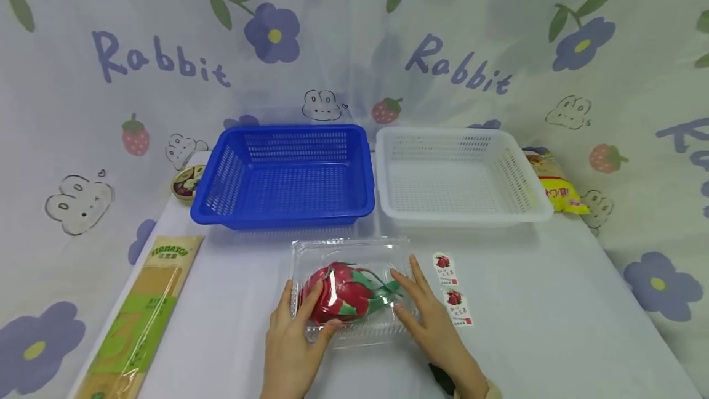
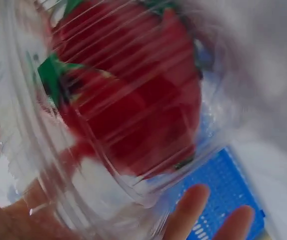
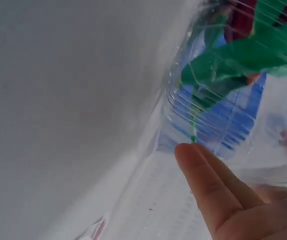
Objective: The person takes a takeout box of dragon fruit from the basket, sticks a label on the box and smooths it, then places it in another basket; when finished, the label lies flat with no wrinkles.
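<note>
A clear plastic clamshell box [image 1: 354, 332] lies in front of me on the table, its lid over a red dragon fruit [image 1: 346, 291] with green leafy tips. My left hand [image 1: 293, 340] holds the box's left front corner, thumb at the front edge and fingers along the side and lid. At the right edge, my right hand [image 1: 437, 325] touches the box with fairly straight, spread fingers. In the left wrist view, the dragon fruit [image 2: 133, 95] shows through the ribbed plastic. The right wrist view shows fingertips [image 3: 188, 152] against a box corner near the green leaf tips.
Two dragon fruit stickers [image 1: 445, 270] lie right of the box. Behind stand a blue basket [image 1: 282, 217] and a white basket [image 1: 465, 217]. A noodle pack [image 1: 138, 319] lies left, a round tin [image 1: 187, 182] back left, a yellow bag [image 1: 559, 193] back right. A dark object [image 1: 440, 377] shows under my right wrist.
</note>
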`<action>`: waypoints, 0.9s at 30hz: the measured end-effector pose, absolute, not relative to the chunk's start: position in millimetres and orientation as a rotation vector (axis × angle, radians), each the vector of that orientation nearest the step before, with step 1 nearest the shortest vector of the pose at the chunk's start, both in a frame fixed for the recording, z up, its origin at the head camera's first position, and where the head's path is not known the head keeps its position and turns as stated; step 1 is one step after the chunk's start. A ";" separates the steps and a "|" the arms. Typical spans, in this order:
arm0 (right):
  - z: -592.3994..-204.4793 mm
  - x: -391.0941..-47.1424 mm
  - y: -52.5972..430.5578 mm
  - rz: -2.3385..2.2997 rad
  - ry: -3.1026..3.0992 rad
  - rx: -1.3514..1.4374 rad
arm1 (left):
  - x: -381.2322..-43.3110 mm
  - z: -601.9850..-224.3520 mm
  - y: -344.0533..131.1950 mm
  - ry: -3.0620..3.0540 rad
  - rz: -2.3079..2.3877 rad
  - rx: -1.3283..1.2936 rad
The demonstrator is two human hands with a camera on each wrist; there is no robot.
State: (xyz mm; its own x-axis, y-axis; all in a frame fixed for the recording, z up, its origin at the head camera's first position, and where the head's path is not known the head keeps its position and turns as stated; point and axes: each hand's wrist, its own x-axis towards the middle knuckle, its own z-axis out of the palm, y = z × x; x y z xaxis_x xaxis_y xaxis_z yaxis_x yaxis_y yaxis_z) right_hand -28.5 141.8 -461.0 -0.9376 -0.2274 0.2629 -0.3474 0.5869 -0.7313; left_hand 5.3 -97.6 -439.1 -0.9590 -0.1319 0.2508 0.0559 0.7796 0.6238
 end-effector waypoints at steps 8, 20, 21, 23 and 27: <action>-454.8 -63.1 174.3 1.303 -2.646 0.203 | 6.0 -431.7 -95.1 -2.776 -0.964 0.197; -453.2 -94.3 203.7 0.995 -3.037 -0.342 | 8.9 -434.8 -95.2 -2.730 -0.990 0.169; -453.4 -94.1 203.7 0.983 -3.066 -0.353 | 9.1 -434.9 -95.3 -2.736 -0.995 0.172; -454.2 -94.5 203.8 0.988 -3.101 -0.368 | 9.0 -435.6 -95.1 -2.742 -1.008 0.177; -455.8 -98.7 206.4 1.069 -3.124 -0.349 | 8.1 -436.3 -95.1 -2.722 -1.013 0.184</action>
